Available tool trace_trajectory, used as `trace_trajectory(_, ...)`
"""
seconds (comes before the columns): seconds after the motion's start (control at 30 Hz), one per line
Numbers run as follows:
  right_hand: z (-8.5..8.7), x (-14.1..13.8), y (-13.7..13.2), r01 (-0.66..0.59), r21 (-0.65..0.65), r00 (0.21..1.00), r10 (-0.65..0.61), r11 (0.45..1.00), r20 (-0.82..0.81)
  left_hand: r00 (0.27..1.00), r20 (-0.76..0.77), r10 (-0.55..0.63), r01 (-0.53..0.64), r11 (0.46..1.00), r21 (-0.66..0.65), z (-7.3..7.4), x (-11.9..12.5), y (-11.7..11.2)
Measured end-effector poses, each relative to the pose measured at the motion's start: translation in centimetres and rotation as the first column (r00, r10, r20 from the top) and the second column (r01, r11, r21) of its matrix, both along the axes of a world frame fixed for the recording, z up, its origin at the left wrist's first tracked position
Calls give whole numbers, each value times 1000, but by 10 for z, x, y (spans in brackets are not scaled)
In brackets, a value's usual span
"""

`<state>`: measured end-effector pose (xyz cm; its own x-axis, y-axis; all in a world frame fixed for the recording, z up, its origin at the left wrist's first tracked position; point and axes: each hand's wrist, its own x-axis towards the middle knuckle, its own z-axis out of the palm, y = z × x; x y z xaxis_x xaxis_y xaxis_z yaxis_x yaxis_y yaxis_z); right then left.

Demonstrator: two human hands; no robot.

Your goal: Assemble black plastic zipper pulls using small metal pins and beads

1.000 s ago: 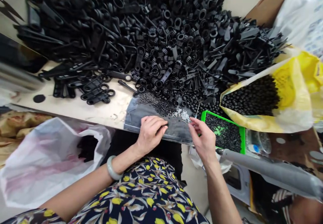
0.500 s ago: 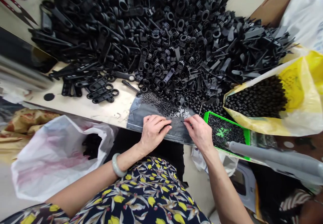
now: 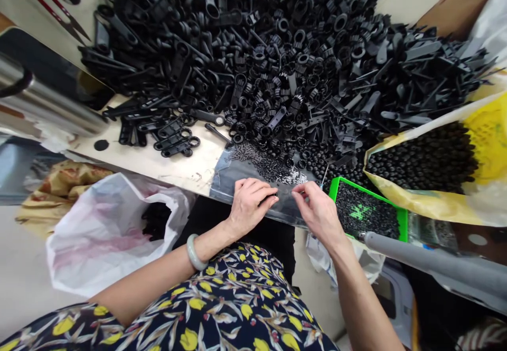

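Note:
My left hand (image 3: 249, 203) rests on a dark plastic sheet (image 3: 233, 174) at the table's near edge, its fingers curled round a small black part that I can barely see. My right hand (image 3: 319, 211) is beside it, fingertips pinched together on something too small to make out. Just beyond both hands lies a little heap of small silvery metal pins (image 3: 295, 178). Behind that spreads a big pile of black plastic parts (image 3: 277, 50), rings and long handle-like pieces.
A green tray (image 3: 402, 219) of tiny black bits sits right of my right hand. A yellow bag (image 3: 487, 155) holds black rods. A white plastic bag (image 3: 99, 235) hangs at the left, below the table edge. Red-handled scissors (image 3: 51, 2) lie far left. A grey tube (image 3: 428, 261) crosses lower right.
The view has shifted, so everything sits further right in the picture. My right hand has drawn in from the pin heap towards my left hand, its fingers now pinched.

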<state>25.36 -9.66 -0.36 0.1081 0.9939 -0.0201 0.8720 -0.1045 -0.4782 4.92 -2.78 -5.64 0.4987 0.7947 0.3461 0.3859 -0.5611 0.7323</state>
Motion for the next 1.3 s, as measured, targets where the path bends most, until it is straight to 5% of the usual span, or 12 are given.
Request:
trace_trajectory(0.13,8,-20,5,-103,19,971,104,995,-217,1000,11,-1,0,1000,29,-1,0,1)
trace_trajectory(0.53,15,-23,21,-149,-56,955,129,987,-267,1000,0,-24,24,1000,-6,-3,0,1)
trace_trajectory(1.03,1,-17,28,52,-255,786,-197,966,-586,998,39,-43,43,999,0,-5,0,1)
trace_trajectory(1.3,8,-21,27,50,-240,834,-172,969,-524,998,32,-48,48,999,-15,-5,-2,1)
